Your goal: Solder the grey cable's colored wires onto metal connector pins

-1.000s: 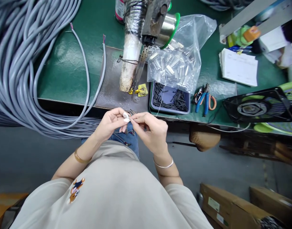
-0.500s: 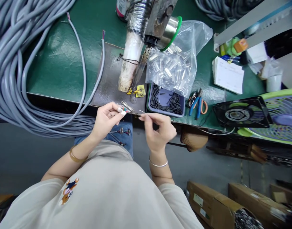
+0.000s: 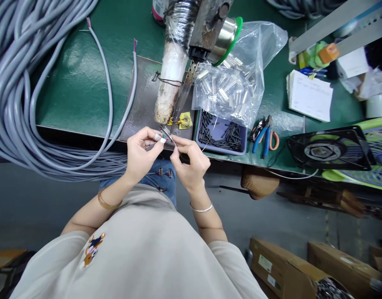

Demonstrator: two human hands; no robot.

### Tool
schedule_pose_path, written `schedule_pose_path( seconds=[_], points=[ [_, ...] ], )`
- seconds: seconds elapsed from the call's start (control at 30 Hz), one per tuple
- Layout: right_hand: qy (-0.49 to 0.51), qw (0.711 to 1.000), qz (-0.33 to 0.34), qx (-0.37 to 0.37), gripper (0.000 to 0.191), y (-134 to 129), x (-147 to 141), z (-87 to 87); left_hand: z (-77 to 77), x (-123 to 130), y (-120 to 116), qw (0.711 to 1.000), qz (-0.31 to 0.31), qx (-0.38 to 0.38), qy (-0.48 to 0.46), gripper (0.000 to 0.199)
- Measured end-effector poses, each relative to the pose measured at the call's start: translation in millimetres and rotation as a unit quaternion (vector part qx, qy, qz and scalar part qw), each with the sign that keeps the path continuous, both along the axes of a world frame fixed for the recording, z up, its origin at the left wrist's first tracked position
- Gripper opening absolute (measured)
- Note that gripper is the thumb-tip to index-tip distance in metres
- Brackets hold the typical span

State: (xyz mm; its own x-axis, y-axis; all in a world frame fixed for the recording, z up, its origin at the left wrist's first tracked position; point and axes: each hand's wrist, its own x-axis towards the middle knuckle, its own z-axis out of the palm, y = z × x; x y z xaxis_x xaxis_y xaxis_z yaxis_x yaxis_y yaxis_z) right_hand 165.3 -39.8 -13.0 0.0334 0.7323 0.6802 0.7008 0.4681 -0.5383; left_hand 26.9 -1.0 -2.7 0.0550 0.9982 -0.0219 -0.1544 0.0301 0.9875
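Note:
My left hand (image 3: 143,150) is closed in a pinch on thin coloured wires (image 3: 163,136), right beside a metal multi-pin connector (image 3: 166,132). The wires meet the connector, but the fingertips hide the joints. My right hand (image 3: 191,160) pinches a thin silvery solder wire (image 3: 174,141), whose end points at the connector. A loop of that wire rises behind the right hand, over the tray. Just above the connector is the lower end of a soldering iron (image 3: 182,97), clamped pointing down beside a white wrapped tube (image 3: 170,77).
A purple tray (image 3: 222,148) of short black tubes stands right of the hands, under a clear bag (image 3: 256,74) of metal parts. Pliers (image 3: 265,137), a paper stack (image 3: 309,97) and a fan (image 3: 329,149) lie farther right. Coiled grey cables (image 3: 13,95) fill the left. A solder spool (image 3: 225,41) hangs behind.
My right hand has moved left with the solder wire, bringing it to the connector beside my left hand. The connector has shifted slightly up and is more tilted. The view has shifted slightly.

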Motion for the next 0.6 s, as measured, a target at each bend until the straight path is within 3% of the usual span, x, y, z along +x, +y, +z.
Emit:
schedule_pose_path(
  seconds=[0.23, 0.6],
  points=[
    [0.0, 1.0, -0.006, 0.01, 0.023, 6.3, 1.6, 3.7, -4.2, 4.4, 6.7, 0.998, 0.025, 0.061, 0.026, 0.012],
    [-0.022, 0.999, -0.019, 0.017, 0.022, 6.3, 5.2, 2.0, -0.9, 7.7, 8.6, 0.996, 0.017, 0.069, 0.05, 0.012]
  ],
)
